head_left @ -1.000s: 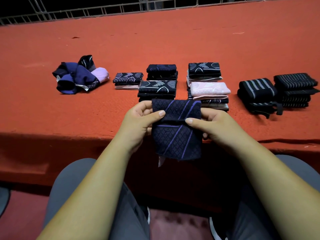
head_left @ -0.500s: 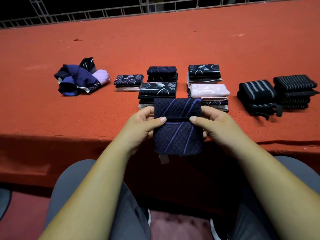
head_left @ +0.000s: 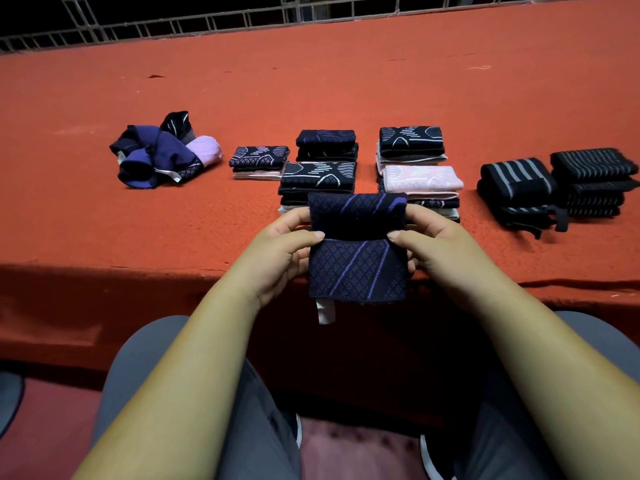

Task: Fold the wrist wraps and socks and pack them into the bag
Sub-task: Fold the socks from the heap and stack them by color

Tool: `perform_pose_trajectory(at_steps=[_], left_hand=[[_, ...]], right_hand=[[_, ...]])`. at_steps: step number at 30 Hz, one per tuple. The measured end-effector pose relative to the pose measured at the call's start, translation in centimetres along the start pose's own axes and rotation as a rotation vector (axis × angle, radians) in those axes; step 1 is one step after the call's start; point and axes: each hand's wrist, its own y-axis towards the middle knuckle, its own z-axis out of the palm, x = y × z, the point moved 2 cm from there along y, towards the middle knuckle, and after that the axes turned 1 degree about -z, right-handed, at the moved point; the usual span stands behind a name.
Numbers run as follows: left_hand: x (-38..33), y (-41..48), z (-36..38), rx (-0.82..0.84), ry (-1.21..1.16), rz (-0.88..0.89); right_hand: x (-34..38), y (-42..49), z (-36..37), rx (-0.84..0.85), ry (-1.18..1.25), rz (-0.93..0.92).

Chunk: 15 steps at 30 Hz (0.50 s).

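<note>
I hold a dark navy sock (head_left: 356, 251) with purple diagonal stripes above the table's front edge, its top folded over toward me and a white tag hanging below. My left hand (head_left: 280, 251) pinches its left side, thumb on the fold. My right hand (head_left: 436, 247) pinches its right side the same way. Behind it lie several stacks of folded socks (head_left: 318, 174), one topped by a pink sock (head_left: 422, 178). Folded black wrist wraps (head_left: 519, 188) with grey stripes sit at the right. No bag is in view.
A loose heap of unfolded purple, navy and lilac socks (head_left: 162, 154) lies at the left on the orange-covered table (head_left: 311, 81). A metal railing (head_left: 242, 19) runs behind the table. My knees in grey trousers are below the edge.
The sock's lower part has been folded up shorter, and both hands have lifted it a little toward the stacks. The piles on the table have not moved.
</note>
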Motion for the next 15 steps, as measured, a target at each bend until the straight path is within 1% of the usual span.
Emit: perform_pose_trajectory(at_steps=[12,15], left_hand=[[0.07,0.15,-0.19,-0.033,-0.052,-0.024],[-0.02,0.06,-0.20,-0.030,-0.053,-0.027]], right_hand=[[-0.23,0.07,-0.04,0.016,0.005,-0.001],[-0.30,0.18,-0.11,0.020,-0.031,-0.018]])
